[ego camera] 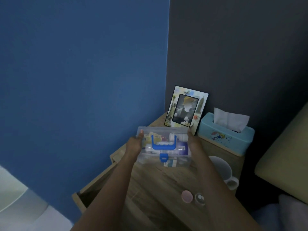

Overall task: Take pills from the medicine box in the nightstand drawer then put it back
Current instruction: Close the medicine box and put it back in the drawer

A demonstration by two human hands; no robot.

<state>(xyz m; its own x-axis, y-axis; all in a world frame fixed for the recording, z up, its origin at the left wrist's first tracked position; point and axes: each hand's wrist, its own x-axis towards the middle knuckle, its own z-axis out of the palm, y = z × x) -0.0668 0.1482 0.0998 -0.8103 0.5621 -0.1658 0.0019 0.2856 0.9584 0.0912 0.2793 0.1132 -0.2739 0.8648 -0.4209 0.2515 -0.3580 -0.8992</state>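
The nightstand (pixel 166 184) is seen with its drawer (pixel 86 194) pulled open on the left side. The medicine box (pixel 164 145) (clear plastic, with a blue handle and a blue latch) is held above the top of the nightstand, its lid closed. It is clamped at both ends: the left hand (pixel 135 144) is pressed on one end, the right hand (pixel 194 144) on the other, fingers closed against the walls. A small pink cap (pixel 187 196) and a small open bottle (pixel 199 198) are lying near the front edge, so the pills were probably taken already. The box is judged to be on its return; it must next be carried left and lowered level into the drawer.
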